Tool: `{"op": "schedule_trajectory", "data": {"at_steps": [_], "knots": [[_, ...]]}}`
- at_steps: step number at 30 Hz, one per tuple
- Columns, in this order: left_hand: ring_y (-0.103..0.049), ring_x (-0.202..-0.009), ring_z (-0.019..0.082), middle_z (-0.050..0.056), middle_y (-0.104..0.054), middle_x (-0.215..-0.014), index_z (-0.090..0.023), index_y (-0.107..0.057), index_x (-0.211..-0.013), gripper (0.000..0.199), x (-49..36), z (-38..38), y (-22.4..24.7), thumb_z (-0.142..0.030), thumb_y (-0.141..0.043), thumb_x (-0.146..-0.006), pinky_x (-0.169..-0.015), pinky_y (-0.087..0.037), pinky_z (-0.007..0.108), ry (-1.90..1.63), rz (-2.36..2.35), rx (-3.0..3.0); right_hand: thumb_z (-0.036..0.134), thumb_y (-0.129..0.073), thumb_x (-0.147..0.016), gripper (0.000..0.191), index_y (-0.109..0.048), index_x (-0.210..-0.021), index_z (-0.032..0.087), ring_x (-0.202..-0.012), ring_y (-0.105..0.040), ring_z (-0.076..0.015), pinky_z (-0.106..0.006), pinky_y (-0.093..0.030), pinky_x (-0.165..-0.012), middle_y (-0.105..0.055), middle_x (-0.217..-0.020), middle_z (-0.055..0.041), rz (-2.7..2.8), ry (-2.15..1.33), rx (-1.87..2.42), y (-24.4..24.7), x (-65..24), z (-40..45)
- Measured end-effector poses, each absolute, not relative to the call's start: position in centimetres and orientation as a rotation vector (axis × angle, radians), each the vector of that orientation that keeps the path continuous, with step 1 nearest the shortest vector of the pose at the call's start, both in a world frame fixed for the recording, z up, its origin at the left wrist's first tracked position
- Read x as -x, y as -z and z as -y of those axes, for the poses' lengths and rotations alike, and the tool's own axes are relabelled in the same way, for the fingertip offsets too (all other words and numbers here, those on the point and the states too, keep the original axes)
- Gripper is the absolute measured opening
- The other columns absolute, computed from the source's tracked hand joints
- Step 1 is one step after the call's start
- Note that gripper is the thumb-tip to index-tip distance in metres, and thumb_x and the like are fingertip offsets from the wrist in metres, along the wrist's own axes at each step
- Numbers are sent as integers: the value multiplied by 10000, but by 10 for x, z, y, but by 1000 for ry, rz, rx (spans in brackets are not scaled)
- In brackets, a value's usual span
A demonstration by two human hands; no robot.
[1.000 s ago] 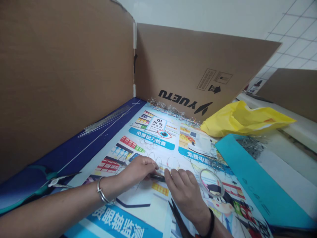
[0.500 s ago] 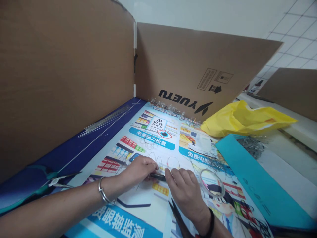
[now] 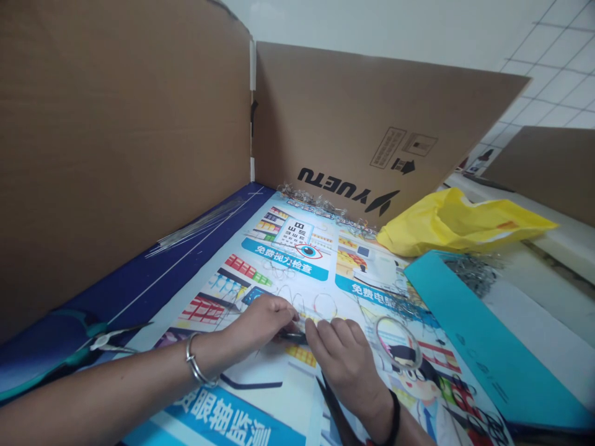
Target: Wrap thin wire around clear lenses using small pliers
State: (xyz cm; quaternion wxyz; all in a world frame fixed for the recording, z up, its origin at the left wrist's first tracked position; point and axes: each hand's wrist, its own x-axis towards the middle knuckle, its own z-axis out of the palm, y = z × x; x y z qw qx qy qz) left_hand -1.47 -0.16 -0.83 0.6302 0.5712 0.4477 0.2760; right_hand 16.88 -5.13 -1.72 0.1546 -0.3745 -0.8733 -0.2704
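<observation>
"Hands?"
"Right hand (image 3: 348, 365) grips a dark tool (image 3: 295, 338); left hand (image 3: 264, 319) pinches narrowly beside it, contents unclear."
"Where?"
"Inside the poster's (image 3: 251, 365) left edge. Seemingly close two-handed work; steadiness matters next."

Cardboard panels (image 3: 395, 111) plain brown, far one with black upside-down lettering. Bag (image 3: 455, 223) bright yellow, orange mark on right side. Box (image 3: 493, 347) turquoise, faint dark symbols. Printed sheet (image 3: 297, 291) white and light blue, multicoloured shelf pictures, white Chinese characters on blue bands. Left pliers' handles (image 3: 74, 362) teal. Wristband (image 3: 395, 415) black. Bracelet (image 3: 193, 359) silver.
</observation>
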Motion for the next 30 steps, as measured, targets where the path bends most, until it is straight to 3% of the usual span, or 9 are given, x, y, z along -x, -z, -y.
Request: {"op": "schedule_trajectory", "data": {"at_steps": [8, 21, 30], "knots": [[-525, -593, 140, -3, -589, -581, -136, -657, -729, 249, 15, 2, 10, -317, -486, -741, -572, -395, 242, -610, -1084, -1354, 104, -395, -881, 254, -582, -1053, 122, -731, -443, -195, -378, -341, -694, -561, -795, -74, 2522, 747, 1067, 18, -169, 52], [-540, -635, 136, -6, -592, -607, -141, -632, -655, 220, 16, 1, 15, -278, -484, -743, -599, -402, 232, -633, -1086, -1415, 145, -433, -875, 205, -564, -1033, 146, -693, -394, -182, -352, -296, -633, -499, -742, -45, 2549, 636, 1180, 29, -169, 50], [-570, -680, 138, 11, -639, -677, -156, -629, -684, 252, 17, 3, 12, -285, -446, -800, -655, -420, 241, -663, -1092, -1577, 101, -491, -807, 123, -560, -869, 182, -677, -405, -189, -338, -290, -621, -496, -709, -30, 2495, 503, 1306, 35, -165, 50]]}}
